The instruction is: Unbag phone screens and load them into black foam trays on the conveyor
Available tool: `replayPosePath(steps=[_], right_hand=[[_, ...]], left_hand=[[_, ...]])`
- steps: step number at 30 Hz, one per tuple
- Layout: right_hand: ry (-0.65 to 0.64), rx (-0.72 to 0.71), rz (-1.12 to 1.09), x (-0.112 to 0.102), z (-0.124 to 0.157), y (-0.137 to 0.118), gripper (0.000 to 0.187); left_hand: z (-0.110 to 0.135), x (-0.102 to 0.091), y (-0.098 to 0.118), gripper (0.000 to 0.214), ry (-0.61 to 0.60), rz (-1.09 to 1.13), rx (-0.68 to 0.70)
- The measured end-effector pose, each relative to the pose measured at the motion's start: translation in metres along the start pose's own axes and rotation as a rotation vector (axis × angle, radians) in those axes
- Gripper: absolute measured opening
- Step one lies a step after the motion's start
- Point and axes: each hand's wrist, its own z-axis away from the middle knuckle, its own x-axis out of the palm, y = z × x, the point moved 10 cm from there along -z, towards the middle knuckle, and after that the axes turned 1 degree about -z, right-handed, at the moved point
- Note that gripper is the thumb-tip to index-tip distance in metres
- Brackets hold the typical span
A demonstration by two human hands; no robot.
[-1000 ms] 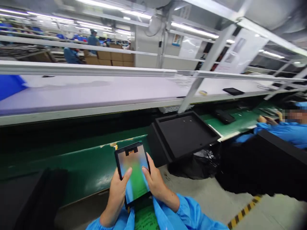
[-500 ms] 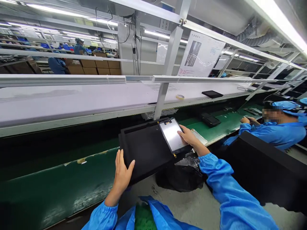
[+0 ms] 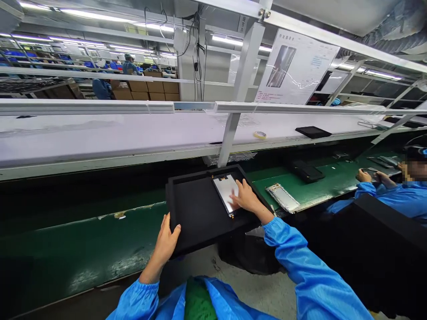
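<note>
A shallow black tray (image 3: 196, 213) with a raised rim rests tilted at the edge of the green bench, partly overhanging it. My left hand (image 3: 166, 242) holds the tray's near left edge, thumb over the rim and fingers along the outside. Inside, toward the right, lies a flat display panel (image 3: 224, 189) with a silvery white face, dark edges and small gold-coloured tabs at its ends. Over its right side is my right hand (image 3: 246, 198), its fingers spread and slightly blurred. Whether the fingertips touch the panel I cannot tell.
Right of the tray, a silvery framed panel (image 3: 283, 197) lies on the green bench (image 3: 133, 235). Beyond it is a black tray-like piece (image 3: 307, 171). The white shelf (image 3: 150, 133) holds a tape roll (image 3: 259, 134). A metal post (image 3: 235, 115) rises behind. A co-worker (image 3: 383, 191) sits at right.
The display panel has moved left and down into the tray, and my right hand's fingers have spread from its edge. My left hand stays at the tray. The view has turned slightly left.
</note>
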Motion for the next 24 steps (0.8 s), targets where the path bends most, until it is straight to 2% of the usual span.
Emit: replayPosePath(steps=[3, 6, 12, 18, 24], right_hand=[[-0.077, -0.059, 0.029, 0.016, 0.014, -0.028, 0.105], [-0.114, -0.076, 0.097, 0.022, 0.019, -0.045, 0.097], [-0.018, 0.025, 0.182, 0.016, 0.017, -0.039, 0.074], [-0.014, 0.018, 0.268, 0.021, 0.011, -0.034, 0.067], [-0.023, -0.002, 0.281, 0.019, 0.011, -0.038, 0.070]], left_hand=[[0.002, 0.002, 0.003, 0.072, -0.025, -0.030, -0.035], [0.002, 0.003, 0.006, 0.076, -0.018, -0.029, -0.038], [0.002, 0.004, 0.002, 0.068, 0.030, 0.025, -0.050], [-0.003, 0.009, 0.013, 0.071, 0.001, 0.057, 0.029], [-0.005, 0.006, 0.024, 0.073, -0.003, 0.053, 0.066]])
